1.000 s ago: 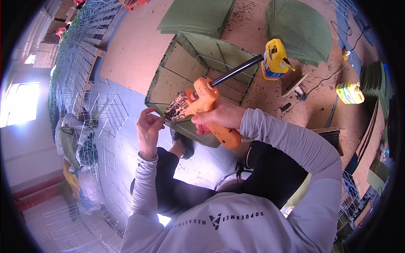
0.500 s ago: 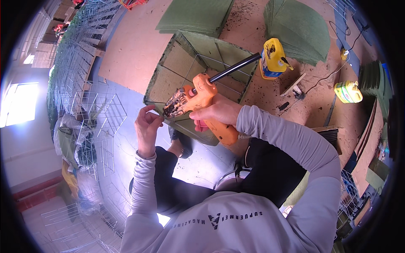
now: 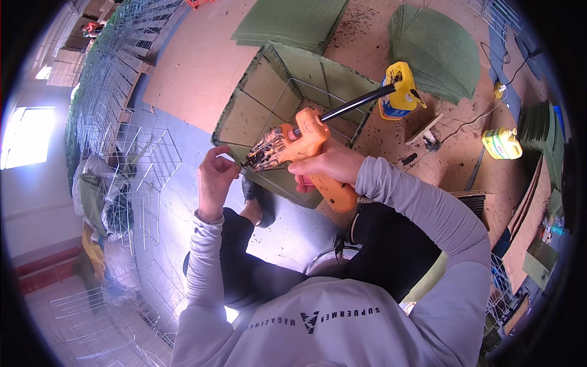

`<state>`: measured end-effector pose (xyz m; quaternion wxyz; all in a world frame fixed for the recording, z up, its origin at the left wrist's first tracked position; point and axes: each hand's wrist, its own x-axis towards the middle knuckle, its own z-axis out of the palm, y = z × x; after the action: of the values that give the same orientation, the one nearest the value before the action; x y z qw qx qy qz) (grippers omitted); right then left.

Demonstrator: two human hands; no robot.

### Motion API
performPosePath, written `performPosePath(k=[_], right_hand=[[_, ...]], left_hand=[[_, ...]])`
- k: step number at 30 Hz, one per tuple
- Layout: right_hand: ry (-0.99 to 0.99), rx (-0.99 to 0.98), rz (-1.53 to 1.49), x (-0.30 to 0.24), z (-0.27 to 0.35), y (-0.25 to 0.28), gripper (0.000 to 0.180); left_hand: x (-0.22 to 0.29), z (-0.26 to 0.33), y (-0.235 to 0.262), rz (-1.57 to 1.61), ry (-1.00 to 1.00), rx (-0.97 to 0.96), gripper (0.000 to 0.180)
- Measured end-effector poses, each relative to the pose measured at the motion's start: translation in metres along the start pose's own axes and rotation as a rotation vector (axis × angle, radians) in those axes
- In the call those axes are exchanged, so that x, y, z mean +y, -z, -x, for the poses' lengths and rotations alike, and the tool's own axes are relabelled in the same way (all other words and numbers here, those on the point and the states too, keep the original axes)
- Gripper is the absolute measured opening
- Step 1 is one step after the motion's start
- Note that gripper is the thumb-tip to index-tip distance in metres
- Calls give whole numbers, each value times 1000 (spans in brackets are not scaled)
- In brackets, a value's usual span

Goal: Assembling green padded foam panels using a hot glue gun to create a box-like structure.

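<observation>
My right hand is wrapped round the handle of an orange glue gun, whose front end is caked with black glue. A long black glue stick juts from the gun's back toward the upper right. The nozzle points left, at the near left rim of a boxy wire-framed basket lined with green felt. My left hand is at that rim, thumb and fingers pinched together on the felt's edge close to the nozzle. The exact contact at the fingertips is partly hidden.
A cut-open yellow jug with black smears stands behind the basket, near stacked green felt sheets. Another yellow bottle and a cord lie to the right. Bare wire frames crowd the left.
The glue gun and my right hand have shifted slightly right and down. My left fingers have closed in at the felt's rim, and the whole view has shifted a little.
</observation>
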<state>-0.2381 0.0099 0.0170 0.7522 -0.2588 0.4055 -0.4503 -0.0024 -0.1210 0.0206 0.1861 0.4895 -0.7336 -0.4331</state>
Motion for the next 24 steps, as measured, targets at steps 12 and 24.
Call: performPosePath(k=[12, 24], right_hand=[[-49, 43, 53, 0, 19, 1, 31], [-53, 105, 68, 2, 28, -3, 26]], left_hand=[[-8, -1, -1, -3, -32, -8, 39], [-2, 0, -1, -115, -42, 5, 40]])
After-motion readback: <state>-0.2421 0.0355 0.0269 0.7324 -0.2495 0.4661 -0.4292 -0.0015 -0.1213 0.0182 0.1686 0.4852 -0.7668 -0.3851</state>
